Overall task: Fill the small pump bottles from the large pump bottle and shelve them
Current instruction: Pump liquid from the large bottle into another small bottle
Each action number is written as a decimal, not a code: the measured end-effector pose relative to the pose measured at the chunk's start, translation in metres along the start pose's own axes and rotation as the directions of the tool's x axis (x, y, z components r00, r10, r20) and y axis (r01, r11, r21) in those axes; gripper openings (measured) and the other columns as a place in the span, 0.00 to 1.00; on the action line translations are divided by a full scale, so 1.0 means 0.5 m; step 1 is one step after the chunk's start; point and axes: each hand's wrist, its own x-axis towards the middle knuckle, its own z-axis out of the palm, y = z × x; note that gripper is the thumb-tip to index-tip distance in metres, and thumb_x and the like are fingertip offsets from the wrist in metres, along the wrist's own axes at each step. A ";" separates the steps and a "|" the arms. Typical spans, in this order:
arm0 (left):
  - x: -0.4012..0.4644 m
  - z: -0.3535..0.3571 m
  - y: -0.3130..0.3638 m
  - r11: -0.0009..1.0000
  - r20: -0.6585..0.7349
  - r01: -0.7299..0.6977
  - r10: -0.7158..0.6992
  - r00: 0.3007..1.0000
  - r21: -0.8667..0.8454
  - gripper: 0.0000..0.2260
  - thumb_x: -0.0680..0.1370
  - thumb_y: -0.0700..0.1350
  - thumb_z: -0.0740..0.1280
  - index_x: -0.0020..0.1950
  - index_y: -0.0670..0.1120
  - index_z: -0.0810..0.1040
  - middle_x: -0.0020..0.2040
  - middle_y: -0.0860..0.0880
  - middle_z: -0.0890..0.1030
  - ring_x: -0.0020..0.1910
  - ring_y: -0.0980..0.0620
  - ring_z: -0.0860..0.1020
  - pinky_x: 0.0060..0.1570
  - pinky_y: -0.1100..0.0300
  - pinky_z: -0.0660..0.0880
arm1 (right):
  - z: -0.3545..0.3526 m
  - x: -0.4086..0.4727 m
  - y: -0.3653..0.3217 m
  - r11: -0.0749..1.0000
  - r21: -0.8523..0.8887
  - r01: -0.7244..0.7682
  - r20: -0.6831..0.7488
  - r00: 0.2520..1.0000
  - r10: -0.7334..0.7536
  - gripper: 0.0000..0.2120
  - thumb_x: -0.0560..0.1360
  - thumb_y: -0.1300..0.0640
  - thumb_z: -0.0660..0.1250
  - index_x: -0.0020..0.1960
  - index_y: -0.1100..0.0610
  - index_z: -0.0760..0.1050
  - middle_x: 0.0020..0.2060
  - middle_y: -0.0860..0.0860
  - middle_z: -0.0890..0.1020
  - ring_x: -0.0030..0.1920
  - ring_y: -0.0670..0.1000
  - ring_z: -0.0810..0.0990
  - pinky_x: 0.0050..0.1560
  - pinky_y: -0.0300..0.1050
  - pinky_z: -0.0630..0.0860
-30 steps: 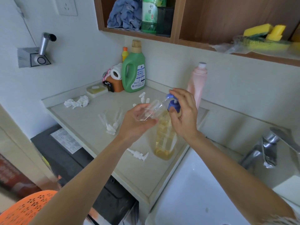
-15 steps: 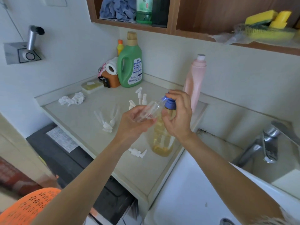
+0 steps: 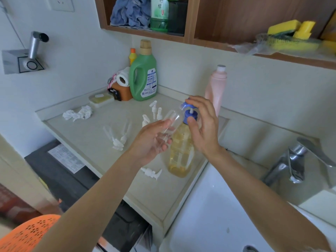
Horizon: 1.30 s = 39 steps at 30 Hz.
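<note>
Several loose pump heads point(image 3: 151, 173) on beige counter point(image 3: 87, 131)

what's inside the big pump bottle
The big bottle holds yellow liquid with bubbles, filling most of its clear body. The left hand and the small bottle cover part of its upper side, so the exact fill line there cannot be seen.

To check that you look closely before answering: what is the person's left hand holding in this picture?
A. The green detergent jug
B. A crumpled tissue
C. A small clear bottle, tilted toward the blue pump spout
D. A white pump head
C: the left hand grips a small clear bottle, its mouth tilted up to the blue pump of the large amber bottle.
</note>
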 end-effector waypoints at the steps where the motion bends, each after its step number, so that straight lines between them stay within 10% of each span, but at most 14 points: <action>1: 0.000 0.001 -0.003 1.000 -0.011 0.023 -0.024 1.000 -0.015 0.23 0.67 0.51 0.72 0.59 0.42 0.79 0.41 0.51 0.78 0.28 0.54 0.72 0.24 0.67 0.67 | 0.005 -0.004 0.002 1.000 0.010 -0.005 -0.032 0.999 0.005 0.22 0.80 0.50 0.57 0.56 0.68 0.76 0.55 0.55 0.77 0.58 0.58 0.76 0.61 0.51 0.72; 9: -0.002 -0.014 -0.016 0.987 -0.012 0.141 -0.142 0.990 -0.071 0.31 0.65 0.53 0.70 0.65 0.41 0.75 0.39 0.49 0.79 0.28 0.55 0.72 0.22 0.68 0.67 | 0.030 -0.019 -0.001 0.999 -0.012 -0.051 -0.122 0.991 0.049 0.15 0.75 0.58 0.58 0.48 0.67 0.79 0.47 0.55 0.80 0.51 0.55 0.78 0.56 0.41 0.71; 17: -0.001 -0.004 0.014 0.996 0.022 0.079 -0.078 0.997 -0.034 0.28 0.68 0.56 0.67 0.65 0.43 0.76 0.41 0.49 0.82 0.29 0.55 0.74 0.24 0.67 0.70 | -0.028 0.050 -0.006 0.998 0.036 -0.057 0.061 0.997 0.055 0.17 0.78 0.55 0.58 0.50 0.64 0.81 0.47 0.58 0.82 0.50 0.57 0.80 0.53 0.59 0.75; 29: 0.001 -0.027 -0.016 0.995 0.046 0.098 -0.098 0.994 -0.011 0.25 0.67 0.55 0.68 0.61 0.46 0.77 0.41 0.49 0.83 0.29 0.56 0.73 0.26 0.68 0.71 | 0.036 -0.031 0.002 0.999 0.032 -0.041 -0.087 0.995 0.044 0.29 0.81 0.42 0.53 0.54 0.66 0.78 0.53 0.54 0.76 0.55 0.60 0.77 0.58 0.51 0.73; 39: -0.040 -0.063 0.033 0.977 0.168 -0.118 0.088 0.982 0.180 0.17 0.71 0.48 0.71 0.59 0.45 0.78 0.50 0.47 0.83 0.44 0.49 0.80 0.47 0.53 0.76 | -0.024 0.043 -0.061 0.973 -0.145 -0.178 -0.044 0.984 0.174 0.15 0.72 0.57 0.60 0.53 0.61 0.80 0.51 0.51 0.81 0.56 0.52 0.78 0.60 0.38 0.70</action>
